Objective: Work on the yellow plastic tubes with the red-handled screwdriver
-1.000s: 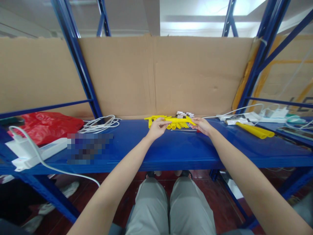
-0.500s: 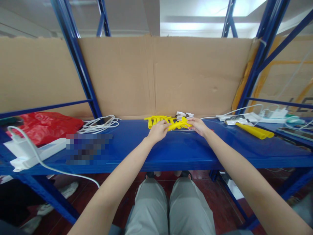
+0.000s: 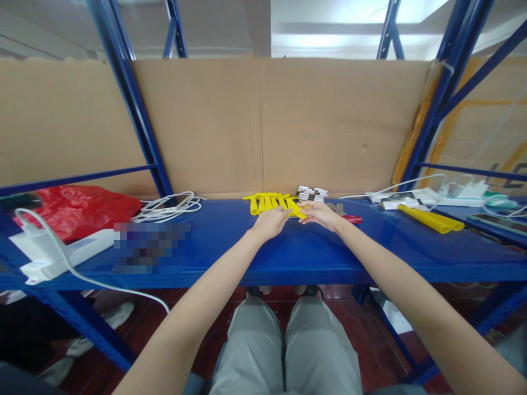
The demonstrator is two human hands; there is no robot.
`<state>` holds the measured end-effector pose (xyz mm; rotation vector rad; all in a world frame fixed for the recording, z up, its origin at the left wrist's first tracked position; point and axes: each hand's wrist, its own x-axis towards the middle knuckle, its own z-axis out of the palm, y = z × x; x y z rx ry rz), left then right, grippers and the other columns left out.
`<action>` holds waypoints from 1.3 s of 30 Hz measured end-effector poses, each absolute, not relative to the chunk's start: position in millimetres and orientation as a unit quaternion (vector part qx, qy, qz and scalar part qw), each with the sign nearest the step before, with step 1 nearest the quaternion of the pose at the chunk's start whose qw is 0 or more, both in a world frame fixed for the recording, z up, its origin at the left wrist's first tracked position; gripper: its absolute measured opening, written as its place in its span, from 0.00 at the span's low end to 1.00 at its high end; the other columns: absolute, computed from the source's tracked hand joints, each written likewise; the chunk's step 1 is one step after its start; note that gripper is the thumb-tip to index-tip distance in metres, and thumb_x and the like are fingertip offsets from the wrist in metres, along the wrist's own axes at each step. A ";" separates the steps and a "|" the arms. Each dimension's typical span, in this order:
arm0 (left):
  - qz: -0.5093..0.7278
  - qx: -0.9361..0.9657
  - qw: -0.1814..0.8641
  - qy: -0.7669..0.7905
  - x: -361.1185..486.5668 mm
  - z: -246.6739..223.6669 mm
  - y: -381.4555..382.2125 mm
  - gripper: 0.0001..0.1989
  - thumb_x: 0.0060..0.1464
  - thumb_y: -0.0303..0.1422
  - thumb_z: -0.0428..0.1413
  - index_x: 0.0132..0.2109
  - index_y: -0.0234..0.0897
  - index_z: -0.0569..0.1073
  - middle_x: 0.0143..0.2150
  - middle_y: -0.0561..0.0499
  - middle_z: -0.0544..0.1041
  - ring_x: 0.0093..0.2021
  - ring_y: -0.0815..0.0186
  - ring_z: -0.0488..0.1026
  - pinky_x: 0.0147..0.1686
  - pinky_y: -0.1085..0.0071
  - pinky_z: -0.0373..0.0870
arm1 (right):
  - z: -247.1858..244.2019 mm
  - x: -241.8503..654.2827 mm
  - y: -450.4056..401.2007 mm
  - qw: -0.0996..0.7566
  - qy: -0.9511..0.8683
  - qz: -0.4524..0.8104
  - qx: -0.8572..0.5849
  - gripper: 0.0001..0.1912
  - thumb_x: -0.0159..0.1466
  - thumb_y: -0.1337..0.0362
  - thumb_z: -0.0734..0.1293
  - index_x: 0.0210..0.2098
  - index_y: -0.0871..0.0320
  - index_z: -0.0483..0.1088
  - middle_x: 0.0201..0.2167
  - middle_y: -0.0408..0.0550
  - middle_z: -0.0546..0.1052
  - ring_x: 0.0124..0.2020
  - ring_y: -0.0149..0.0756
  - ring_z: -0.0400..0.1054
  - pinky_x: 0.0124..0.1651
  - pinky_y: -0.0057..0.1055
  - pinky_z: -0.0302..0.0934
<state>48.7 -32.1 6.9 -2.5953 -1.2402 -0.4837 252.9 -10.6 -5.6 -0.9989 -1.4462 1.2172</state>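
My left hand (image 3: 270, 223) and my right hand (image 3: 322, 215) are close together above the back of the blue shelf. Between them is a yellow T-shaped plastic piece (image 3: 295, 208), and the fingers of both hands are closed on it. Just behind my left hand, several similar yellow T-shaped pieces (image 3: 262, 203) lie side by side in a row. A small pile of white and dark flat pieces (image 3: 312, 193) sits behind my right hand. Beside my right wrist lies a red-handled tool (image 3: 352, 219), partly covered by the hand.
A cardboard sheet (image 3: 206, 126) stands along the shelf's back. To the left are a red plastic bag (image 3: 86, 208), coiled white cable (image 3: 177, 207) and a white power strip (image 3: 88, 247). Yellow tubes (image 3: 426, 219) lie at the right, near more cables. Blue posts (image 3: 135, 120) frame the shelf.
My right hand has shifted slightly left and closer to the left hand. The yellow piece has turned between my hands, and the red-handled tool now shows more.
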 end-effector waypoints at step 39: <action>-0.229 -0.885 0.066 -0.401 31.8 -6.6 -4.4 0.23 0.59 0.22 0.47 0.59 0.40 0.72 0.48 0.40 0.74 0.50 0.55 0.72 0.52 0.57 0.67 | 9.5 323.0 -9.1 0.229 -0.437 0.059 -0.868 0.16 0.53 0.59 0.75 0.36 0.61 0.72 0.39 0.63 0.75 0.51 0.57 0.67 0.54 0.55 0.52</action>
